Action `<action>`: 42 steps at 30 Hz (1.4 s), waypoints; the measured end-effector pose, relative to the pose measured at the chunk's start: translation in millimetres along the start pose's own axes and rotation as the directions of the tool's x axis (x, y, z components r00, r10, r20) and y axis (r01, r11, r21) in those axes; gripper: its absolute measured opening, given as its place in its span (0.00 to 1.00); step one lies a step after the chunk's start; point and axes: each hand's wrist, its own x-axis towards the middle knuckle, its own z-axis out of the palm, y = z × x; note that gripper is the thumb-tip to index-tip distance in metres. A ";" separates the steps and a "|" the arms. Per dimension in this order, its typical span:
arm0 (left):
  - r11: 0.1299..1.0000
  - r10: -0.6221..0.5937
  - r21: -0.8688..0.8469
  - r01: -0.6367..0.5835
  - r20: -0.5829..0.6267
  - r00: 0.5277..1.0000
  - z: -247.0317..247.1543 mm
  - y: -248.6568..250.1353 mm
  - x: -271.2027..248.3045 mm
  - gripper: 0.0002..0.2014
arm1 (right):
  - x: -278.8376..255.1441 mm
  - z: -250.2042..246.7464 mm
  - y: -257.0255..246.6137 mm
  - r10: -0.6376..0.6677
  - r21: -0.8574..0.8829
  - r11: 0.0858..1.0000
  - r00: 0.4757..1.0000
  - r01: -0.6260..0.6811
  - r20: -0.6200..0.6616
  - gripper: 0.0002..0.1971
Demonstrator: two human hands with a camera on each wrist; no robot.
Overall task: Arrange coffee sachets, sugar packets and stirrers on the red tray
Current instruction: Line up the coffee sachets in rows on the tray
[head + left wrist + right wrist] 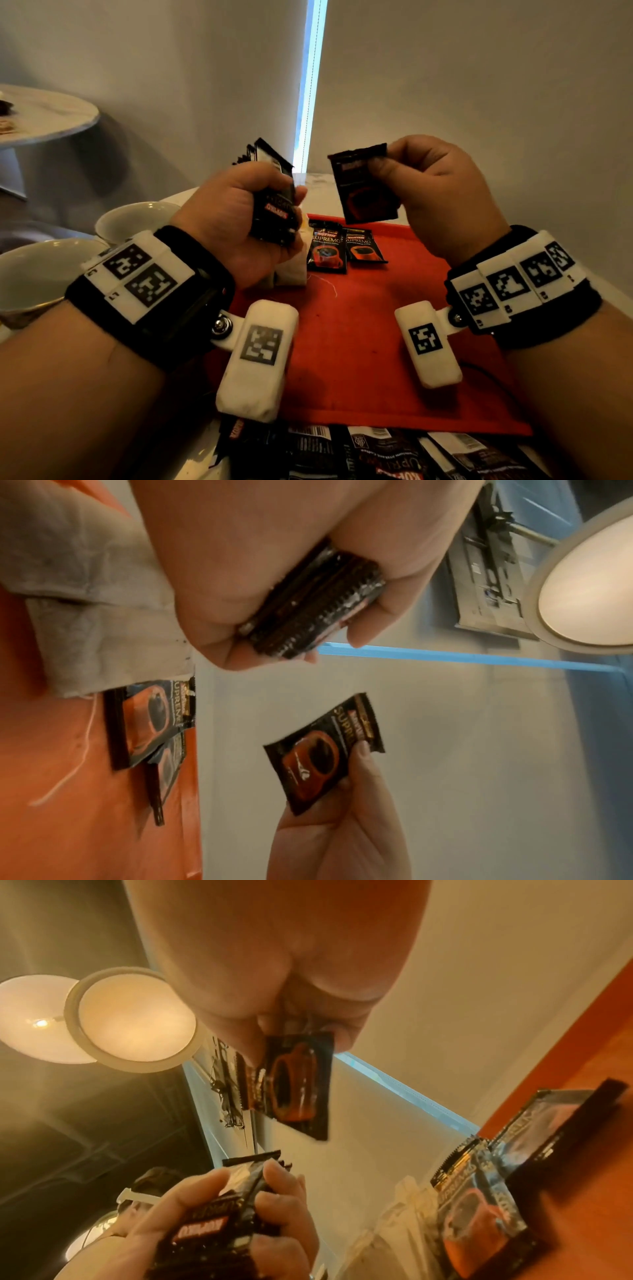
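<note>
The left hand [239, 219] is closed around a stack of coffee sachets [274, 205]; the fingers wrap one side of the stack and the thumb presses the other, so the grip is tight and nearly full. The stack stands almost upright, and its top edges stick out above the fist. The left wrist view shows the crimped ends of the sachets packed together in the palm.

The right hand [435, 195] holds a single sachet [366, 185] by its top corner, pinched between the thumb and the bent fingers. This sachet hangs free in the air, above the far edge of the red tray [359, 342], and touches nothing else. The two hands are near each other but apart.

On the tray, near its far edge, two sachets [342, 250] lie flat side by side, print facing up. Just beside them, at the far left corner of the tray, lies a pale cloth pouch [291, 270]. More sachets [376, 452] lie in a loose pile on the table, along the near edge of the tray. Two white bowls [137, 219] stand to the left of the tray.
</note>
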 end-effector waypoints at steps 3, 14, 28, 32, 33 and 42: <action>0.997 0.040 0.059 -0.041 0.021 0.999 -0.2 -0.4 -0.9 0.23 | 2.9 -2.1 6.9 0.089 0.145 0.984 0.993 -0.099 0.075 0.09; 0.996 -0.057 0.075 0.040 0.249 0.967 5.8 -4.8 -1.9 0.35 | -0.7 5.4 4.4 0.211 0.050 0.971 0.943 -0.232 0.258 0.04; 0.996 0.013 0.083 -0.031 0.211 0.977 4.3 -10.2 3.7 0.27 | -0.5 0.4 10.8 0.293 0.264 0.875 0.878 -0.406 0.379 0.08; 0.996 0.044 0.076 -0.053 0.120 0.992 4.1 -11.1 5.2 0.24 | 7.9 -1.1 16.5 0.368 0.325 0.849 0.908 -0.417 0.202 0.04; 0.996 0.058 0.070 -0.063 0.077 0.995 3.8 -10.2 5.7 0.18 | 11.3 -3.4 19.0 0.390 0.346 0.841 0.909 -0.416 0.143 0.03; 0.998 0.054 0.011 -0.054 -0.043 0.998 -0.2 -9.5 11.4 0.05 | 14.0 -26.5 69.3 0.671 0.281 0.731 0.730 -0.622 -0.130 0.07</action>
